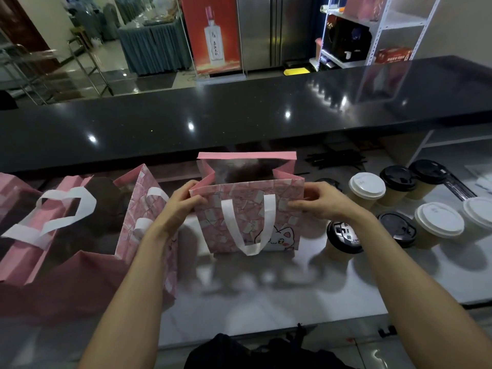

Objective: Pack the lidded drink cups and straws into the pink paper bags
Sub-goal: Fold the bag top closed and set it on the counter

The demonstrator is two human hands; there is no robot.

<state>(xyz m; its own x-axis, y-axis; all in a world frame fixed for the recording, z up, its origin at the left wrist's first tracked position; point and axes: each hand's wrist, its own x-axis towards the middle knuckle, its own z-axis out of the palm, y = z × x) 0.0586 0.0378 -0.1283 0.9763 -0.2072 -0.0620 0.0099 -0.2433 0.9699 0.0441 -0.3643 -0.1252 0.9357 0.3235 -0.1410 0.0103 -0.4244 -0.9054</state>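
A pink paper bag [247, 209] with a white handle and a cat drawing stands upright and open at the centre of the white counter. My left hand [183, 202] grips its left top edge and my right hand [322, 202] grips its right top edge. To the right stand several lidded paper cups: one with a black lid [343, 237] nearest the bag, one with a white lid [367, 186] behind it, others further right [439, 222]. Black straws [338, 158] lie in a pile at the back right. I cannot see what lies inside the bag.
Two more open pink bags [149, 217] [53, 227] stand at the left, close to my left forearm. A raised black glossy countertop [239, 115] runs across behind the work surface. The white counter's front edge [266, 334] lies near my body.
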